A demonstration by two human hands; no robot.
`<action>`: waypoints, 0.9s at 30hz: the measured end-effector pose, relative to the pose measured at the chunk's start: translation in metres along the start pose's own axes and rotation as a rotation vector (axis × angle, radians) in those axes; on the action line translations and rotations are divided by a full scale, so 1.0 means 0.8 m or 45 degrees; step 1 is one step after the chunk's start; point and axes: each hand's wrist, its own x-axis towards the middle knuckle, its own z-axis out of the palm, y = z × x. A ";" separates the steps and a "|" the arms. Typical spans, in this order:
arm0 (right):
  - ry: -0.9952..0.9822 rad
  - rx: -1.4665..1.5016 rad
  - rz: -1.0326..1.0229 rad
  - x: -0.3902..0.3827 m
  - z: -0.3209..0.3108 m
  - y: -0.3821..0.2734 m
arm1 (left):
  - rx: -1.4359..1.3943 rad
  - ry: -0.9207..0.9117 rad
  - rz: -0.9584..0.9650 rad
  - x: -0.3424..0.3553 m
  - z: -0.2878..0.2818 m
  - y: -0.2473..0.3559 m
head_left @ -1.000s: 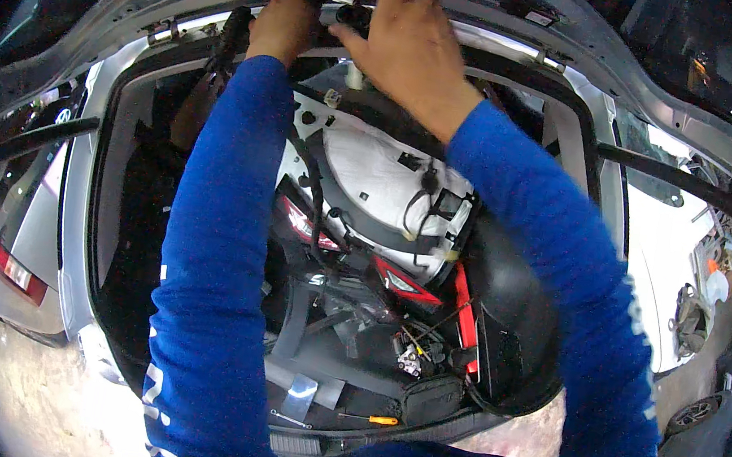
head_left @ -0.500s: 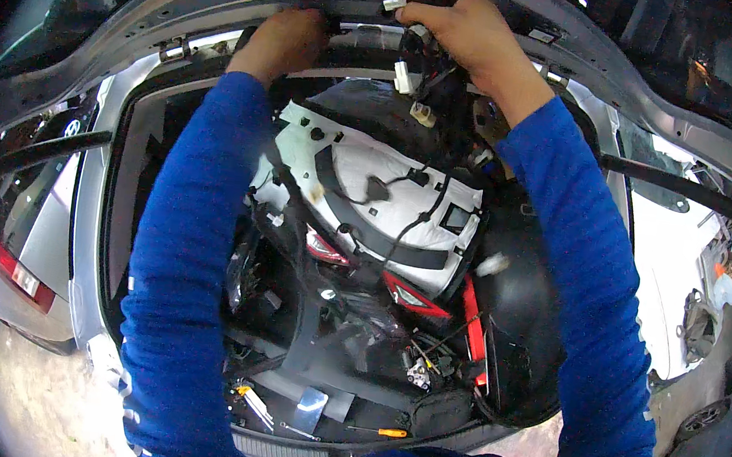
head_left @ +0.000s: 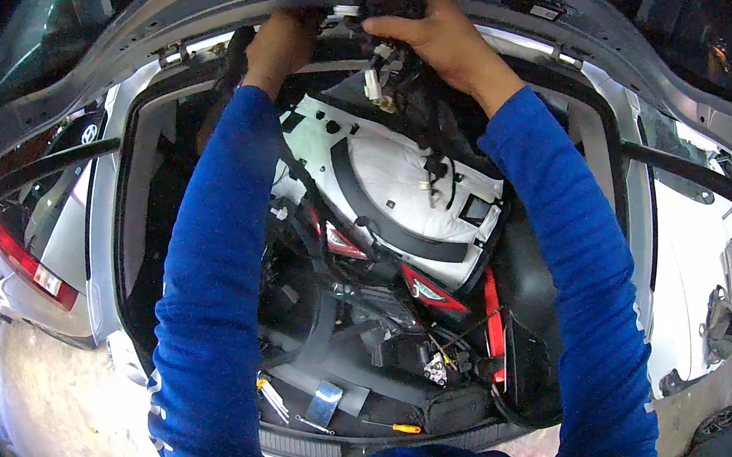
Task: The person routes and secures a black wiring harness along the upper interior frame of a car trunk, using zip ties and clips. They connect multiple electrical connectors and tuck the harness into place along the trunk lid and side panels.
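"Starting with the biggest thing, what lies below the right hand (head_left: pixel 459 49)?"

"A car's open boot (head_left: pixel 305 446), spread out beneath it and beneath the left hand (head_left: pixel 278 47) too."

"And above?"

"The raised tailgate (head_left: pixel 578 31). Its grey metal edge crosses at the fingers of both hands."

"Next in size?"

"A panel (head_left: pixel 405 206) with a white padded face, below the right hand and reaching out to its left."

"Where is the wiring harness (head_left: pixel 406 72)?"

"At the right hand, hanging below it in dark strands in front of the panel. That hand is grasping the bundle, thumb stretched leftward; the other fingertips are hidden among the wires."

"And the left hand's grip?"

"I cannot tell. It bends in at the tailgate's edge, left of the right hand, and its fingertips are lost in shadow."

"Smaller things?"

"A red bar (head_left: pixel 494 324), well below the right hand and a little to its right. Then two red-and-clear lamps (head_left: pixel 433 290), below that hand and below-left of it. Lower still, an orange-handled screwdriver (head_left: pixel 406 428), nearly straight beneath it."

"And smallest?"

"A white connector (head_left: pixel 346 10), just left of the right thumb; whether they touch, I cannot tell. A second white plug (head_left: pixel 371 85) dangles below that thumb."
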 end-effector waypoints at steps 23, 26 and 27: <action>-0.015 1.119 0.663 -0.022 0.045 -0.074 | 0.188 0.232 0.181 -0.097 -0.032 0.056; 0.020 1.196 0.671 -0.047 0.039 -0.065 | 0.308 0.387 0.361 -0.109 -0.015 0.048; -0.040 1.071 0.550 -0.048 0.034 -0.066 | 0.188 0.421 0.324 -0.112 -0.009 0.048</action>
